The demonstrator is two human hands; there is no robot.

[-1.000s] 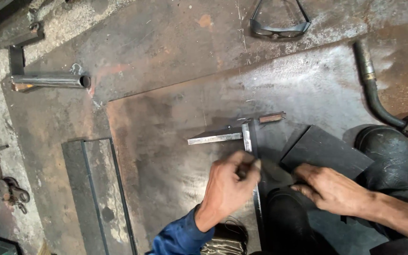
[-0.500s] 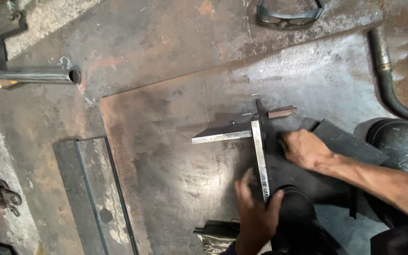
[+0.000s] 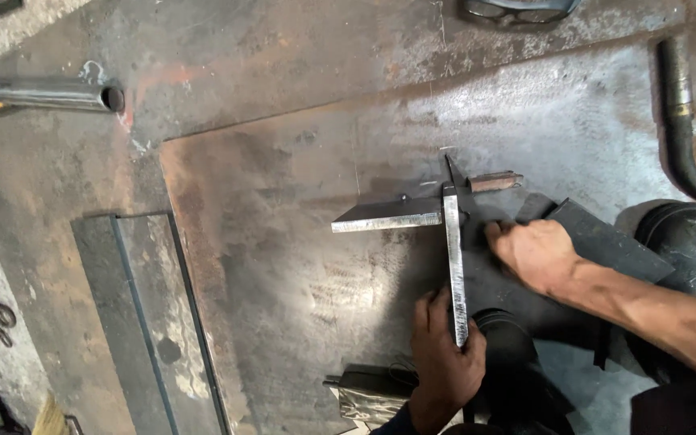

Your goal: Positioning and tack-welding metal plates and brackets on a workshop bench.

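Observation:
Two bright steel flat bars stand on edge on a large rusty steel plate [image 3: 283, 266] and meet at a right angle. The long bar [image 3: 452, 250] runs toward me. The shorter bar [image 3: 387, 216] points left from its far end. My left hand [image 3: 441, 362] grips the near end of the long bar. My right hand [image 3: 535, 254] lies with curled fingers just right of the joint, over the corner of a dark flat plate [image 3: 610, 242], fingertips against the long bar. Whether it holds anything is hidden. A small rusty piece [image 3: 495, 181] lies just beyond the joint.
A steel pipe [image 3: 42, 95] lies at the far left and a dark hose [image 3: 682, 137] curves down the right edge. An angle-iron length [image 3: 142, 322] lies on the left. Dark boots [image 3: 690, 246] are at the right, safety glasses [image 3: 517, 8] at the top, and a dark tool [image 3: 368, 391] by my left wrist.
My left hand slid from the joint down to the near end of the long bar. My right hand left the dark plate's near edge and went up beside the joint.

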